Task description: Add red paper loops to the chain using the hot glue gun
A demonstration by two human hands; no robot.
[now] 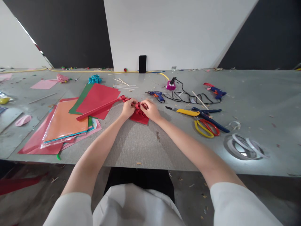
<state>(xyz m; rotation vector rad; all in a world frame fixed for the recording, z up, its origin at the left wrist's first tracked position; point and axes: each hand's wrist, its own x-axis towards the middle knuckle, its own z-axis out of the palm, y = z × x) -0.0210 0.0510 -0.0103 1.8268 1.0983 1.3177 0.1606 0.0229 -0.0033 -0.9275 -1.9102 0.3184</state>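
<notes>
Left hand (pixel 128 108): pressing down on the left side of a crumpled red paper piece (pixel 140 115), fingers curled and pinching its folds, seemingly to keep the pleats from springing open.
Right hand (pixel 150 109): meeting the left one over the same piece, fingers bent and pinching the gathered paper from the right.
Red paper piece: lying on the grey table (pixel 141 144), straight ahead of the person, between and partly under both hands; a flat corner is sticking out toward the person.
Red strip (pixel 101 108): running from the gathered paper out to the left, lying over the loose sheets, likely an unfolded tail.
Paper stack (pixel 63 125): orange, red, green and pink sheets sitting left of the hands, within easy reach.
Scissors (pixel 207 127): two pairs lying to the right, set aside near a yellow knife (pixel 185 111).
Glue guns (pixel 156 95): one resting just beyond the hands, another farther right, cords tangling between them.
Phone (pixel 142 64): standing upright against the white board at the back.
Tape rolls (pixel 243 147): lying near the right edge.
</notes>
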